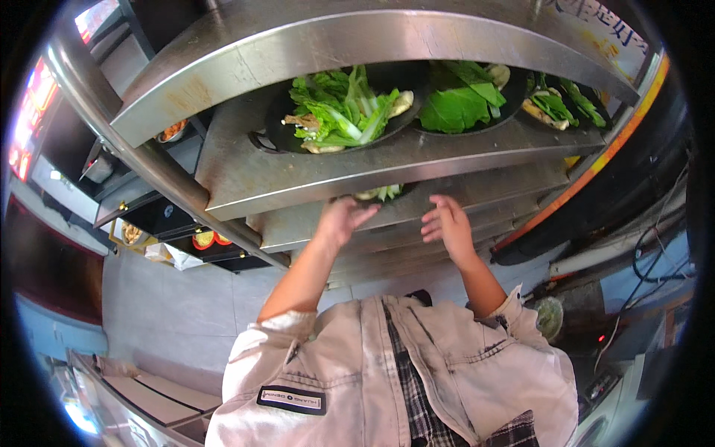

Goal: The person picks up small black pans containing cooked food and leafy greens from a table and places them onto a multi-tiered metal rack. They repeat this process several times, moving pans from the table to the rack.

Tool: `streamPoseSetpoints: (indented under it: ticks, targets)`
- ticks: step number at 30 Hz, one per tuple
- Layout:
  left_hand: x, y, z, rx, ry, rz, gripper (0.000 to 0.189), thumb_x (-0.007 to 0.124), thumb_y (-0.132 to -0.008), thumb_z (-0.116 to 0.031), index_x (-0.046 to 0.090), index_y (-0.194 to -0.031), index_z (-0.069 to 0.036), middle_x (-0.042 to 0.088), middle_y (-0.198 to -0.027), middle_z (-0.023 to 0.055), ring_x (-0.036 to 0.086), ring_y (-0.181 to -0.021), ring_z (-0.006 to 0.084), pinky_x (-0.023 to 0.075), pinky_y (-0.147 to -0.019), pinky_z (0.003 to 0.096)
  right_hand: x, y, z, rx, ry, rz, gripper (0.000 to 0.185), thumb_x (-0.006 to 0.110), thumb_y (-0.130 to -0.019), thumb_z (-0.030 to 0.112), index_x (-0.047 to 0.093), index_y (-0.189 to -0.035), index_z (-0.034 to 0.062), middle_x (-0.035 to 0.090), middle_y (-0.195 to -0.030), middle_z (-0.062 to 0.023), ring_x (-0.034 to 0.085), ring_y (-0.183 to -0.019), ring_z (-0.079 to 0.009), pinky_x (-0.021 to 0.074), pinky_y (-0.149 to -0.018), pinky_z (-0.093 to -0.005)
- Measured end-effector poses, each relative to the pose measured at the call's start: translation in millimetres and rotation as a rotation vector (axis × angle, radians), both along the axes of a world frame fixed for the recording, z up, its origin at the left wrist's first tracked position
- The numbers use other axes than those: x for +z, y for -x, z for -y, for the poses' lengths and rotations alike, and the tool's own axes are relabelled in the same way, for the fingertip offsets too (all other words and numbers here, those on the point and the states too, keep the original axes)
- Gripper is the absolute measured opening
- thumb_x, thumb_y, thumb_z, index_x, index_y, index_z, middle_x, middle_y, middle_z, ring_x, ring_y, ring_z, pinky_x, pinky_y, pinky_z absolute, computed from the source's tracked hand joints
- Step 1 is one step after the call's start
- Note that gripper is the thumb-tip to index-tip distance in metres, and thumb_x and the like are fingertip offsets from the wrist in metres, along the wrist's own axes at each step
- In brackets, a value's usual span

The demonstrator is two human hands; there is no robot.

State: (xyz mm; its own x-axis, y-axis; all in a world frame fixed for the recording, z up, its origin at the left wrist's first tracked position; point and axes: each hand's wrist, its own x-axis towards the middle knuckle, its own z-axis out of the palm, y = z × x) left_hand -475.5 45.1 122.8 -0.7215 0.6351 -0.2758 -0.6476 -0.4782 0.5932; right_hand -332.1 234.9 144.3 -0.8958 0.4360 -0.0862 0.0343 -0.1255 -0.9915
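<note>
My left hand (pixel 342 220) is at the front of a lower steel shelf (pixel 301 222), its thumb spread from the fingers. It overlaps the left edge of a dark pan (pixel 399 196) holding pale-green cut vegetables (pixel 388 191); whether the fingertips touch the pan I cannot tell. The upper shelf hides most of this pan. To the right, my right hand (pixel 448 229) is raised with fingers apart and nothing in it. On the shelf above, a black handled pan (pixel 267 142) holds leafy greens (pixel 357 114) and pale slices (pixel 401 103).
Two more dark pans with greens (pixel 455 109) and leaves with slices (pixel 550 109) stand on that shelf. A steel post (pixel 151 167) bounds the rack at left. Beyond it, a dark cart (pixel 162 218) carries food bowls (pixel 204 240). Cables (pixel 642 268) hang at right above grey floor tiles.
</note>
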Motion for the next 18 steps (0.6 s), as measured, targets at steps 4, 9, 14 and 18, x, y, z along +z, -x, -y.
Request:
streamPoseSetpoints:
  ticks: [4, 9, 14, 18]
  targets:
    - [13, -72, 34, 0.25, 0.145, 0.013, 0.047, 0.037, -0.073, 0.007, 0.025, -0.118, 0.004, 0.046, -0.108, 0.0241, 0.052, -0.097, 0.0404, 0.0514, -0.077, 0.0469, -9, -4, 6, 0.251, 0.221, 0.072, 0.054, 0.037, -0.09, 0.04, 0.031, -0.121, -0.004, 0.051, -0.102, -0.0232, 0.061, -0.075, -0.0283, 0.0536, -0.057, -0.035]
    - [15, -174, 78, 0.4, 0.23, -0.005, 0.05, 0.038, -0.071, 0.006, 0.032, -0.119, -0.002, 0.049, -0.106, 0.0158, 0.055, -0.091, 0.0286, 0.0531, -0.072, 0.0455, -27, -20, 25, 0.511, 0.159, 0.172, 0.045, 0.044, -0.087, 0.032, 0.037, -0.118, -0.0002, 0.052, -0.105, -0.0132, 0.059, -0.083, -0.0246, 0.0529, -0.062, -0.0333]
    - [17, -234, 109, 0.468, 0.275, 0.07, 0.05, 0.04, -0.069, 0.005, 0.035, -0.119, 0.0, 0.055, -0.097, 0.0148, 0.058, -0.081, 0.0246, 0.0536, -0.069, 0.0443, -27, -57, 54, 0.575, -0.091, 0.263, 0.028, 0.046, -0.081, 0.009, 0.048, -0.106, -0.0023, 0.056, -0.096, -0.0045, 0.053, -0.082, -0.0115, 0.0441, -0.068, -0.0255]
    - [38, -265, 138, 0.485, 0.255, 0.018, 0.052, 0.041, -0.068, 0.004, 0.035, -0.12, 0.001, 0.055, -0.099, 0.0158, 0.059, -0.081, 0.0241, 0.0543, -0.067, 0.0422, 0, -93, 90, 0.578, -0.089, -0.009, 0.029, 0.047, -0.083, 0.006, 0.045, -0.11, -0.0033, 0.054, -0.103, -0.0054, 0.049, -0.091, -0.0107, 0.0399, -0.08, -0.0251]
